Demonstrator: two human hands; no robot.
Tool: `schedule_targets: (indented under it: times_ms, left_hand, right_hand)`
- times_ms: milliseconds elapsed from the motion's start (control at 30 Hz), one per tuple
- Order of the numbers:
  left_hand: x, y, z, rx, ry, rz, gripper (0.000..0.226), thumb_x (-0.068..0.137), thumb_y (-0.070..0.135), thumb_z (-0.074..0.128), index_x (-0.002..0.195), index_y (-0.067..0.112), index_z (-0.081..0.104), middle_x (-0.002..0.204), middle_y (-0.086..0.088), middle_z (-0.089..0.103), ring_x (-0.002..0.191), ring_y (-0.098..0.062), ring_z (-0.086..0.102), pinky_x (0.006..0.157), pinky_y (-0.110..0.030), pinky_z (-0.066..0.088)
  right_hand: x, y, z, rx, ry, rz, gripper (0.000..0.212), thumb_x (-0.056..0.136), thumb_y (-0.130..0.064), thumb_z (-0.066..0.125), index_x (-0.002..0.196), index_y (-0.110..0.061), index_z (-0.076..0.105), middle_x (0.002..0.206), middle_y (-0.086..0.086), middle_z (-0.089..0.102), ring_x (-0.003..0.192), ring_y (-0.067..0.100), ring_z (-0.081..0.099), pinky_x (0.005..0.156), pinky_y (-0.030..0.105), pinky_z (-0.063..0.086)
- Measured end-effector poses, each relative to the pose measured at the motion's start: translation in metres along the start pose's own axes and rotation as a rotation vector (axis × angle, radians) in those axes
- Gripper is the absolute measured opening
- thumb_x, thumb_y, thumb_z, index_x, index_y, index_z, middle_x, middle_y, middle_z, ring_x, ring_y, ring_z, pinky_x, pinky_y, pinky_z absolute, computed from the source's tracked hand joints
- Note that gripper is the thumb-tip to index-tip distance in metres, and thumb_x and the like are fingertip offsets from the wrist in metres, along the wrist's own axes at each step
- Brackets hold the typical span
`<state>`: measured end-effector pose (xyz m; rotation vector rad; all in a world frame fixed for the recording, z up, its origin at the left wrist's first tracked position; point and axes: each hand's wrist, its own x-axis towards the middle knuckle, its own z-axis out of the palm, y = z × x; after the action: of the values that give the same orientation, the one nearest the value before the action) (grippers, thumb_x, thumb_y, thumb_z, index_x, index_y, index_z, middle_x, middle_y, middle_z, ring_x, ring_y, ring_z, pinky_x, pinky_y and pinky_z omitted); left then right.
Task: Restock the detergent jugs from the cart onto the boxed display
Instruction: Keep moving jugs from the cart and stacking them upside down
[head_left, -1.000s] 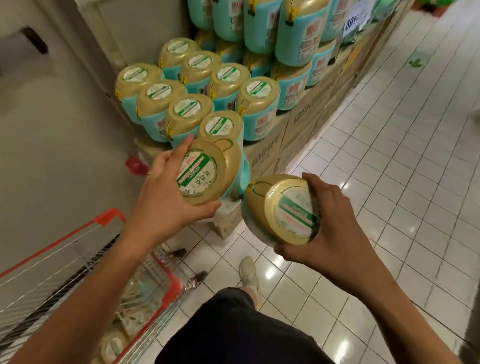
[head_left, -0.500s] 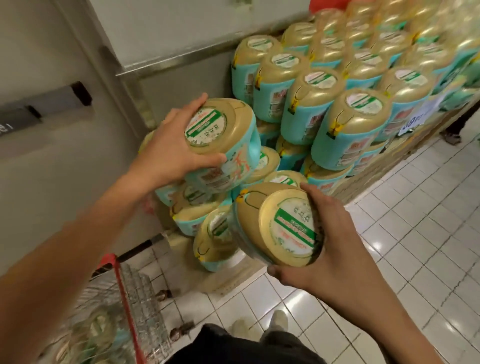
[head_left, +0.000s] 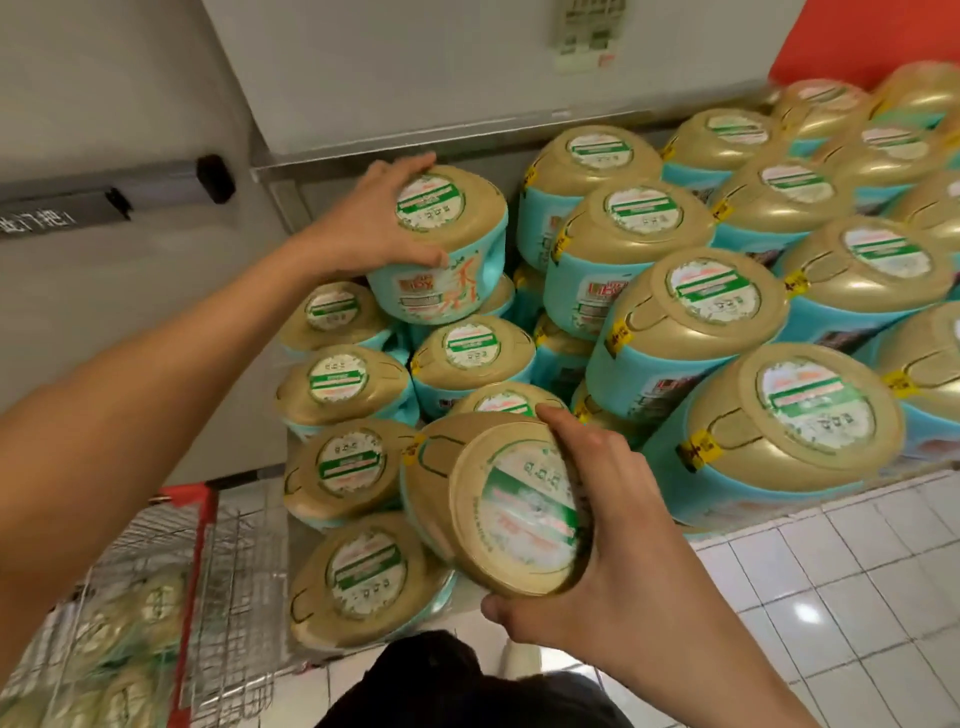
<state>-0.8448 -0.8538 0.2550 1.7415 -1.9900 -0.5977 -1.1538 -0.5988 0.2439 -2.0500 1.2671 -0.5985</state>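
Observation:
My left hand (head_left: 363, 228) grips a teal detergent jug with a gold cap (head_left: 441, 244) by its top, holding it at the upper row of the display, over the lower jugs and beside the wall. Close to me, my right hand (head_left: 602, 535) grips a second jug (head_left: 498, 504) by its gold cap, tilted toward the camera above the lower row. The display (head_left: 701, 312) is a stepped stack of several identical jugs. The red-rimmed wire cart (head_left: 202, 519) stands at lower left with more jugs (head_left: 130, 639) inside.
A grey wall and a metal-edged panel (head_left: 415, 150) run behind the display on the left. White floor tiles (head_left: 831, 597) lie at lower right. A red surface (head_left: 857, 36) shows at the top right.
My left hand has carried its jug up and to the right, to the upper row by the wall. The right hand's jug has stayed near my body. The view has closed in on the display.

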Motion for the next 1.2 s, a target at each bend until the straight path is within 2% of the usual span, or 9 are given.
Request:
schedule_targets:
  times_ms: [167, 300, 433, 533, 633, 700, 967, 1133, 1200]
  left_hand:
    - [0.029, 0.003, -0.002, -0.015, -0.009, -0.039, 0.127, 0.050, 0.064, 0.079, 0.163, 0.035, 0.030, 0.157, -0.005, 0.041, 0.147, -0.028, 0.032, 0.119, -0.045, 0.034]
    - [0.036, 0.007, 0.010, 0.031, 0.013, -0.012, 0.124, 0.054, 0.059, 0.077, 0.164, 0.032, 0.028, 0.158, -0.006, 0.036, 0.150, -0.029, 0.026, 0.119, -0.041, 0.027]
    - [0.036, -0.001, 0.015, 0.041, 0.085, 0.089, 0.110, 0.064, 0.056, 0.079, 0.161, 0.024, 0.038, 0.154, -0.009, 0.026, 0.147, -0.026, 0.027, 0.128, -0.046, 0.026]
    - [0.038, -0.006, 0.016, 0.073, 0.111, 0.118, 0.109, 0.063, 0.065, 0.074, 0.160, 0.027, 0.041, 0.149, -0.006, 0.031, 0.136, -0.016, 0.027, 0.124, -0.044, 0.023]
    - [0.037, -0.007, 0.024, 0.164, 0.162, 0.150, 0.106, 0.062, 0.071, 0.066, 0.158, 0.030, 0.044, 0.152, 0.001, 0.039, 0.140, -0.024, 0.028, 0.112, -0.038, 0.018]
    - [0.035, -0.009, 0.028, 0.183, 0.202, 0.147, 0.100, 0.065, 0.070, 0.065, 0.156, 0.034, 0.047, 0.153, 0.010, 0.044, 0.141, -0.027, 0.027, 0.111, -0.039, 0.019]
    - [0.032, -0.015, 0.023, 0.133, 0.162, 0.162, 0.091, 0.070, 0.070, 0.063, 0.155, 0.041, 0.046, 0.160, 0.016, 0.042, 0.143, -0.025, 0.029, 0.113, -0.040, 0.020]
    - [0.031, -0.016, 0.019, 0.145, 0.106, 0.173, 0.094, 0.069, 0.067, 0.063, 0.157, 0.042, 0.041, 0.163, 0.014, 0.038, 0.145, -0.027, 0.026, 0.119, -0.058, 0.030]
    - [0.027, -0.015, 0.021, 0.130, 0.102, 0.166, 0.094, 0.072, 0.065, 0.062, 0.159, 0.041, 0.038, 0.166, 0.012, 0.034, 0.148, -0.026, 0.022, 0.120, -0.060, 0.028]
  right_hand:
    - [0.024, 0.009, -0.012, 0.000, -0.039, -0.016, 0.129, 0.048, -0.064, 0.087, 0.158, -0.053, 0.021, 0.141, -0.035, 0.037, 0.137, -0.003, 0.035, 0.100, 0.016, 0.039]
    - [0.042, 0.010, -0.013, -0.030, -0.056, -0.008, 0.130, 0.048, -0.066, 0.086, 0.159, -0.051, 0.019, 0.142, -0.033, 0.034, 0.135, -0.001, 0.035, 0.103, 0.018, 0.039]
    - [0.056, 0.011, -0.010, -0.033, -0.035, 0.015, 0.131, 0.048, -0.065, 0.086, 0.160, -0.048, 0.021, 0.140, -0.033, 0.034, 0.135, -0.001, 0.036, 0.104, 0.015, 0.036]
    - [0.066, 0.010, -0.010, -0.044, -0.031, 0.028, 0.131, 0.049, -0.068, 0.084, 0.162, -0.045, 0.020, 0.139, -0.031, 0.036, 0.134, 0.000, 0.037, 0.105, 0.012, 0.034]
    - [0.073, 0.009, -0.011, -0.054, -0.024, 0.036, 0.131, 0.051, -0.071, 0.080, 0.163, -0.044, 0.018, 0.139, -0.030, 0.035, 0.133, -0.001, 0.036, 0.105, 0.011, 0.032]
    - [0.075, 0.008, -0.012, -0.052, -0.015, 0.042, 0.129, 0.053, -0.074, 0.078, 0.163, -0.043, 0.018, 0.140, -0.030, 0.034, 0.134, -0.001, 0.037, 0.106, 0.011, 0.031]
    - [0.079, 0.008, -0.016, -0.042, -0.023, 0.026, 0.130, 0.055, -0.070, 0.083, 0.164, -0.043, 0.018, 0.146, -0.030, 0.033, 0.140, -0.001, 0.038, 0.114, 0.025, 0.039]
    - [0.084, 0.010, -0.016, -0.053, -0.040, 0.021, 0.131, 0.056, -0.068, 0.087, 0.164, -0.044, 0.017, 0.146, -0.028, 0.035, 0.141, 0.002, 0.040, 0.116, 0.032, 0.043]
    - [0.087, 0.010, -0.016, -0.065, -0.038, 0.018, 0.131, 0.057, -0.070, 0.085, 0.165, -0.043, 0.017, 0.147, -0.027, 0.035, 0.140, 0.003, 0.040, 0.115, 0.033, 0.044]
